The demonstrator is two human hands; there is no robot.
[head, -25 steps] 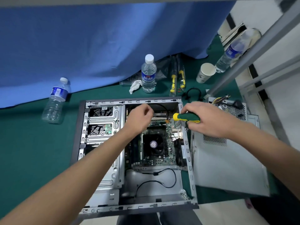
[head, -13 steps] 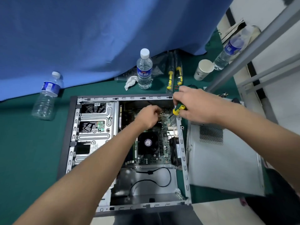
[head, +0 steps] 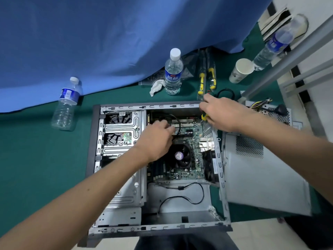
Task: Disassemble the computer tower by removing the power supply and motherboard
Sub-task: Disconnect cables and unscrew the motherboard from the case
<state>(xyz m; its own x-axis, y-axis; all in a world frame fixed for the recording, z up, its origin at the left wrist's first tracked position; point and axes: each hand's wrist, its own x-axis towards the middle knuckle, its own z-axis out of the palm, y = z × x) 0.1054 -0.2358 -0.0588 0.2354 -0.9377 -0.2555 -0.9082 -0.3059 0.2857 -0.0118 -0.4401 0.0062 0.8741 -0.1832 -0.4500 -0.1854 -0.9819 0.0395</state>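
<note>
a blue cloth [head: 108, 42] hangs along the far edge of the dark green desk [head: 36, 159]. the grey tower case [head: 220, 159] holds a green motherboard [head: 191, 130]. clear water bottle [head: 173, 73] has a blue label and white cap; the screwdriver [head: 204, 116] shows yellow.

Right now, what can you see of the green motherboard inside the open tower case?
The green motherboard lies flat in the open grey metal tower case, in its far right section. A black square cooler fan with a purple centre label sits mid-board; long white expansion slots run along its far edge. Small chips and connectors dot the rest. The left hand hovers over its far left part, hiding it; contact cannot be judged.
</note>
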